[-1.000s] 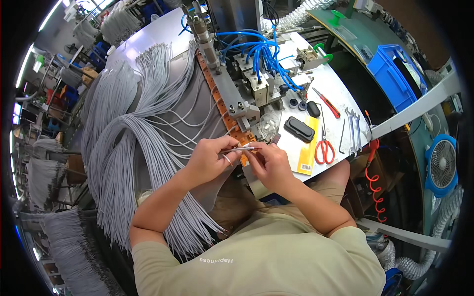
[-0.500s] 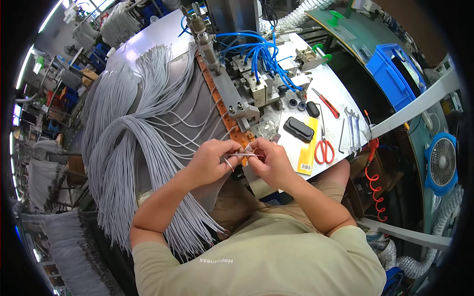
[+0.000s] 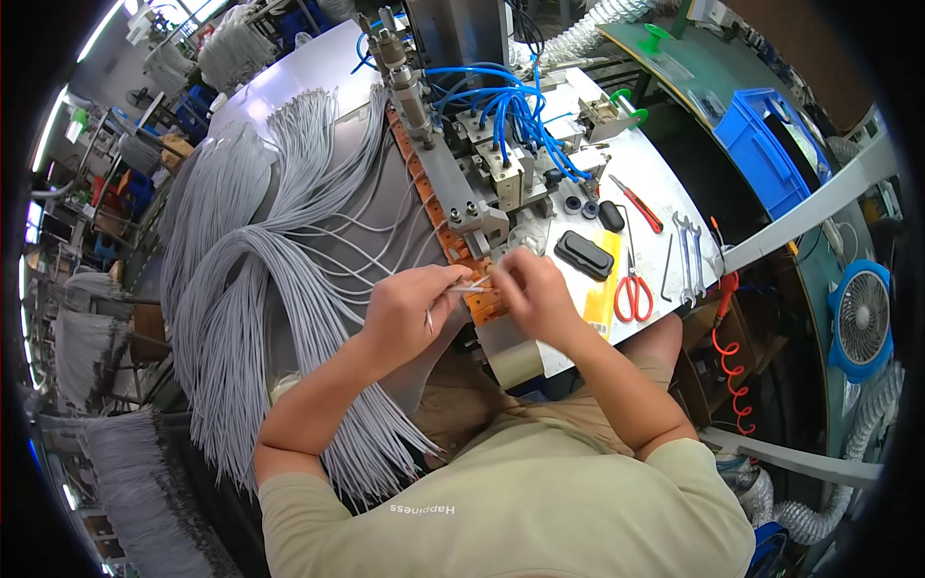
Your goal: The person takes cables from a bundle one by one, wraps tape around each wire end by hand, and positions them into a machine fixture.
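Observation:
My left hand point(image 3: 408, 301) is closed in a pinch on a thin grey cable point(image 3: 473, 288). The cable's pale end sticks out past the fingertips toward the right, and another short piece hangs below the palm. Just right of that end, my right hand point(image 3: 536, 293) has its fingers curled together. Its fingertips are a little blurred, so what they pinch, if anything, cannot be made out. Both hands hover over the near end of an orange slotted rail point(image 3: 485, 306). A large bundle of grey cables point(image 3: 252, 250) drapes over the table to the left.
Beyond my hands stands a metal machine point(image 3: 453, 188) with blue air tubes point(image 3: 511, 101). On the white tabletop at right lie a black case point(image 3: 584, 254), red-handled scissors point(image 3: 633, 299), a red cutter point(image 3: 637, 203) and wrenches point(image 3: 686, 252). Farther right are a blue bin point(image 3: 766, 159) and fan point(image 3: 860, 313).
My right fingers have drawn back slightly up and to the right from the cable's end, which they were touching before. My left hand has shifted a little, still pinching the cable.

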Available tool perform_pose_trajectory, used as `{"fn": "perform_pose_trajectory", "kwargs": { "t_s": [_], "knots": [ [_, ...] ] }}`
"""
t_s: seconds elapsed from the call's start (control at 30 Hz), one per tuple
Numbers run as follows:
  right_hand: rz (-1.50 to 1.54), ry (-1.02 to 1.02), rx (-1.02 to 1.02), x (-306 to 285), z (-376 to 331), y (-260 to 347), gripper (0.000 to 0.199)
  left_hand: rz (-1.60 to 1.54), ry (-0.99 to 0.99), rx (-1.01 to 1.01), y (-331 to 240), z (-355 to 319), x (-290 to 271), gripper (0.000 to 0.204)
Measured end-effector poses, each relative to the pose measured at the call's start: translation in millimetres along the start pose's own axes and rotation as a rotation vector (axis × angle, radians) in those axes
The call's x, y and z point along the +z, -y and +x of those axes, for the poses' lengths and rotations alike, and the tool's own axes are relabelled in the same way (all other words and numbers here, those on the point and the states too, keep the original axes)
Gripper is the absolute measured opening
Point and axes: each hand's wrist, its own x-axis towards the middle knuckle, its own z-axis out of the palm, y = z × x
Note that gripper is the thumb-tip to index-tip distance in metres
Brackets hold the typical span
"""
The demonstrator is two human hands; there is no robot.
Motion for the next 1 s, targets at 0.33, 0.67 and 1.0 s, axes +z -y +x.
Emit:
{"fn": "perform_pose_trajectory", "kwargs": {
  "t_s": [0.33, 0.67, 1.0],
  "knots": [
    [0.671, -0.031, 0.689, 20, -14, -32, 0.017, 0.125, 0.432, 0.356, 5, -4, -8, 0.026],
    [0.645, -0.009, 0.708, 10, -4, -25, 0.018, -0.01, 0.686, 0.087, -7, -1, -33, 0.022],
    [0.909, -0.019, 0.971, 13, -5, -30, 0.014, -0.157, 0.151, -0.015, 20, 1, 7, 0.021]
  ]
}}
